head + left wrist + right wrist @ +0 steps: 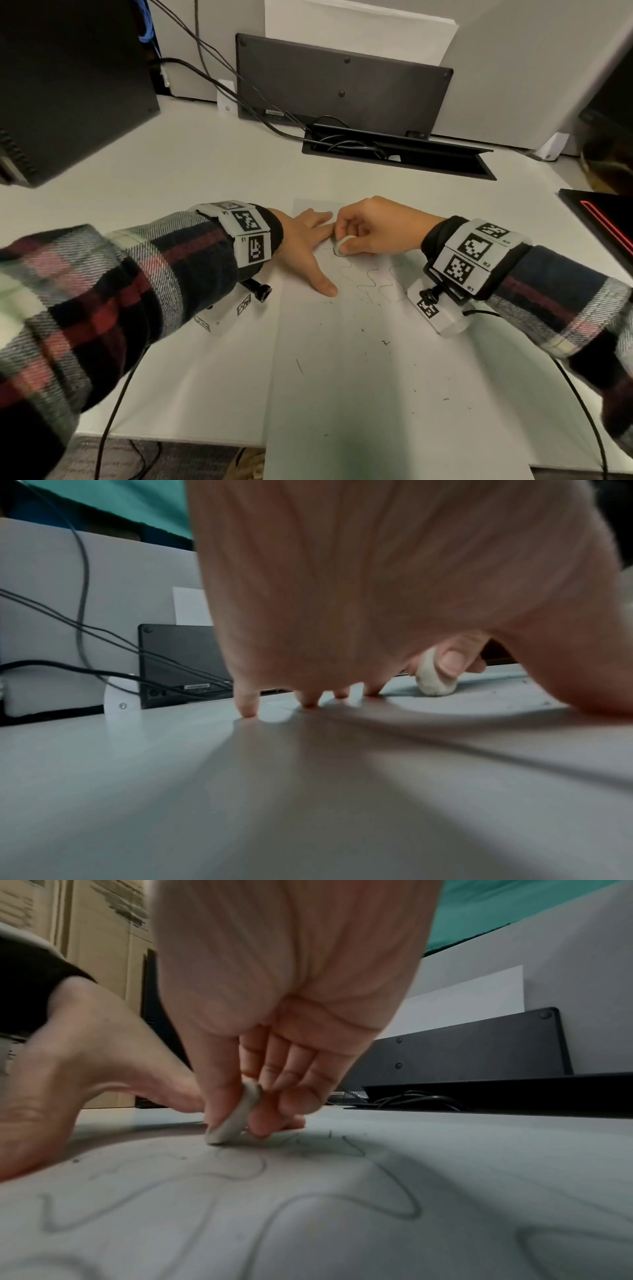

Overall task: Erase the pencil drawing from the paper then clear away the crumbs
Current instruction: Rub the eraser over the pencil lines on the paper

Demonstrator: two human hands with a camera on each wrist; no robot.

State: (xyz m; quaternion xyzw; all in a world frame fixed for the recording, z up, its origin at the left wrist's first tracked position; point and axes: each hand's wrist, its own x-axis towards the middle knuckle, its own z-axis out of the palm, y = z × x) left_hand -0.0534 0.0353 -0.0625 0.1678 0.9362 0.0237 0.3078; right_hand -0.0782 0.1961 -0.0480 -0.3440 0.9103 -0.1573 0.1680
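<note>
White paper on the desk bears wavy pencil lines and dark crumbs. Right hand pinches a worn eraser against it; left hand lies flat, fingers spread, pinning the sheet.

Head looks down; wrists low, close; all share paper.
</note>
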